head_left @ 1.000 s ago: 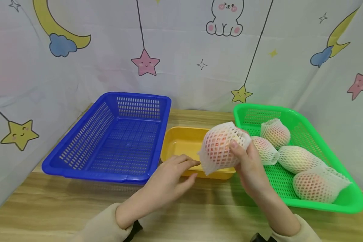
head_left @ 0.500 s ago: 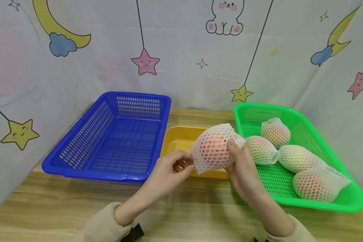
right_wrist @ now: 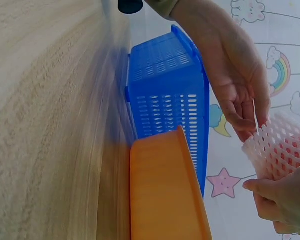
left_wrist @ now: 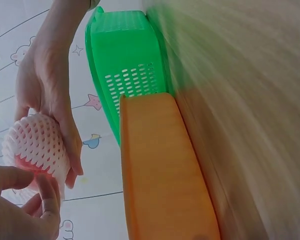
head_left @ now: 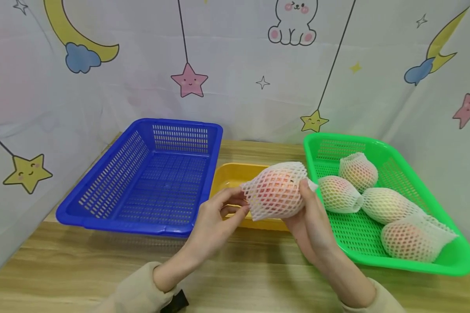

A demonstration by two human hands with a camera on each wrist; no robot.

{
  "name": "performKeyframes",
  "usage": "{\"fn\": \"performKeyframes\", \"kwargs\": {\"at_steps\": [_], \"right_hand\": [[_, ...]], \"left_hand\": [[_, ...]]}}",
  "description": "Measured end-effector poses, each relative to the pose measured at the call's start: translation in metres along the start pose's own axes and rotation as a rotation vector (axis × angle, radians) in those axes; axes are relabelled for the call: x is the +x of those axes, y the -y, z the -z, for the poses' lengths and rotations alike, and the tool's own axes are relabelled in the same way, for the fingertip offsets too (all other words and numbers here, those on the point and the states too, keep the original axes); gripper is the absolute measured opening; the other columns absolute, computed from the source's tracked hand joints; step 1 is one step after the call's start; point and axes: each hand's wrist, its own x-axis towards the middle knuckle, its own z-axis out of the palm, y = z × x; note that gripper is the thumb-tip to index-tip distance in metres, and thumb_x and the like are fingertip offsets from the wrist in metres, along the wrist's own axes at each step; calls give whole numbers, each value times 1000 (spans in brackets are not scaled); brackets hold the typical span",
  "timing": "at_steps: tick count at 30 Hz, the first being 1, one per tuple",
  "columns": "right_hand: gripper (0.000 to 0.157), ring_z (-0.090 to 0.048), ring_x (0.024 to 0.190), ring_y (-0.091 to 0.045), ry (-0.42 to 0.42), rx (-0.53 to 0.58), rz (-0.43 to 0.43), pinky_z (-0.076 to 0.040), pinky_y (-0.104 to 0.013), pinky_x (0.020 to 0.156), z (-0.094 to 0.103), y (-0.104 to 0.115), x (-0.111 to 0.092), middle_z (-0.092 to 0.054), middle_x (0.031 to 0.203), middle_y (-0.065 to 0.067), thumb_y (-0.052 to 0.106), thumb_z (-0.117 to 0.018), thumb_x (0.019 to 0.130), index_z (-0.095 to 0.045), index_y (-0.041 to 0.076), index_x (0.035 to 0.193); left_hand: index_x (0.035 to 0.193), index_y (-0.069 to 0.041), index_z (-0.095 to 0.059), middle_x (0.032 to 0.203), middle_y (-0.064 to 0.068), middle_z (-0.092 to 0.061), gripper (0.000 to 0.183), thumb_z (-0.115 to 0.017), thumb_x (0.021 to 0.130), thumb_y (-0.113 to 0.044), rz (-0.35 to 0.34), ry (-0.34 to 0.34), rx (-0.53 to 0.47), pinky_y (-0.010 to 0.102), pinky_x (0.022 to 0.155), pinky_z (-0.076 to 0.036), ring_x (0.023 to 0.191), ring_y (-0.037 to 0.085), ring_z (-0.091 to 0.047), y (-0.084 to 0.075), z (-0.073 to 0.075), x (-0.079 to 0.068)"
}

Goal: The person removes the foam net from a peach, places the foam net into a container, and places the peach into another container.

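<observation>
A round red-and-yellow fruit, apple-like (head_left: 279,191), sits inside a white foam net (head_left: 255,201), held up over the near side of a yellow tray (head_left: 232,174). My right hand (head_left: 315,226) grips the netted fruit from the right, thumb on top and fingers beneath. At the net's loose left end, my left hand (head_left: 215,217) pinches the edge between thumb and fingers. Red skin shows at that opening in the left wrist view, close to my left fingertips (left_wrist: 42,181). The net still surrounds most of the fruit.
On the right stands a green basket (head_left: 419,191) with several fruits in foam nets (head_left: 358,171). A blue basket (head_left: 156,187) of slotted plastic is on the left, its inside bare. Both baskets and the tray rest on a wooden table (head_left: 243,269) before a patterned cloth (head_left: 235,43).
My left hand has moved from apart to the net's left end and now pinches it. My right hand has brought the fruit slightly left, and the net's open end is pulled wider.
</observation>
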Motion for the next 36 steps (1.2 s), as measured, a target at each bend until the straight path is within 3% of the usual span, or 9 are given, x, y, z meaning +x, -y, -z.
{"fn": "performKeyframes", "kwargs": {"at_steps": [6,14,28,36], "right_hand": [[52,-44,125,-12,10,34,-14,-46,-28,100,-2,-2,1,-37,138,-3,49,-22,102,-24,22,146],[50,-43,127,-12,-14,58,-9,-45,-27,101,-4,-4,-1,-37,140,-2,46,-25,103,-24,22,147],[46,-39,133,-12,-80,107,-5,-42,-26,105,-9,-6,-2,-37,142,0,37,-36,103,-26,20,145],[45,-40,131,-12,-114,116,0,-42,-25,104,-11,-7,-3,-39,140,1,35,-38,103,-30,18,144]], "left_hand": [[115,5,-62,103,18,-66,37,-66,78,8,35,16,-36,25,78,-57,89,23,-67,3,-1,1],[123,3,-58,108,18,-61,52,-71,73,10,23,66,-62,30,81,-57,95,29,-65,5,-2,0],[127,-6,-55,118,11,-60,60,-75,72,4,49,84,-6,23,83,-55,99,23,-64,5,-3,-1],[130,-6,-52,120,11,-58,67,-80,69,-1,45,114,23,22,85,-55,102,24,-64,4,-2,-1]]}}
